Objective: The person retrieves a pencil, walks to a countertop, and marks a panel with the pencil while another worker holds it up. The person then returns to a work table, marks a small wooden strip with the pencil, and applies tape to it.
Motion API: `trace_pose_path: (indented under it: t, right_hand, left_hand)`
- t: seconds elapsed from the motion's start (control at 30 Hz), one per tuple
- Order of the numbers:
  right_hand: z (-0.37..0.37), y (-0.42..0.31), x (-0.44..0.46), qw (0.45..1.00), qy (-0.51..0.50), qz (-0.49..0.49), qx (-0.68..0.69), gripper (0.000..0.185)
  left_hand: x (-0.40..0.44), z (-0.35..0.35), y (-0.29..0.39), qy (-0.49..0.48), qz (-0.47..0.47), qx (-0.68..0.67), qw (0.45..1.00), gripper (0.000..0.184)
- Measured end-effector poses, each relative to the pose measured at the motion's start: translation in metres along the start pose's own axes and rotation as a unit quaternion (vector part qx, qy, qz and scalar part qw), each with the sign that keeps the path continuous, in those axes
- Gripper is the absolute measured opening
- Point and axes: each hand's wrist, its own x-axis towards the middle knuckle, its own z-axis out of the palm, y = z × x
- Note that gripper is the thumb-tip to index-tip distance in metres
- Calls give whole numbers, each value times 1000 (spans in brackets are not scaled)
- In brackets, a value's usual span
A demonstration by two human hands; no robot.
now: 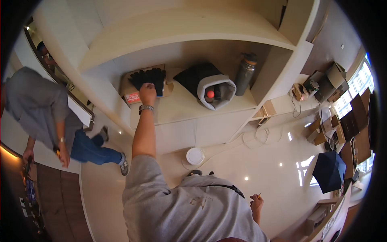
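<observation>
My left hand (148, 95) reaches onto the shelf, its fingers closed on the near edge of a pair of black gloves (148, 78). The gloves lie on a cardboard box (128, 86) that bears a red-and-white label. Low beside my body, my right hand (256, 202) is closed around a thin yellowish stick, perhaps a pencil (259, 194). To the right of the gloves, a black cloth bag (193, 78) with a rolled grey rim lies with its mouth facing me. A red ball-like thing (210, 94) shows inside it. A dark bottle (244, 75) stands upright beside the bag.
Another person (44, 105) in a grey top stands at the left. A white round-lidded bucket (195, 156) stands on the floor below the shelf, near a loose cable (254, 137). An open dark umbrella (328, 171) and stacked boxes (320, 131) are at the right.
</observation>
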Motion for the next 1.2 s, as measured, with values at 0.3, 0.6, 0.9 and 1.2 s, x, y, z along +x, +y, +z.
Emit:
trace_pose_path:
  t: [0.3,0.6,0.9,1.2]
  right_hand:
    - [111,-82,-10,998,-50,-27,-16,31]
    - [114,-50,-31,997,-22,37,-67,27]
    - [135,-62,-28,998,-18,23,-47,27]
    - [143,-83,-27,996,-34,24,-76,26]
  left_hand:
    - [83,45,-66,3,43,219,975,40]
    - [80,-16,-50,-53,96,257,960,26]
    - [101,-5,-88,195,-102,-82,972,29]
    - [64,23,-49,-100,193,140,966,28]
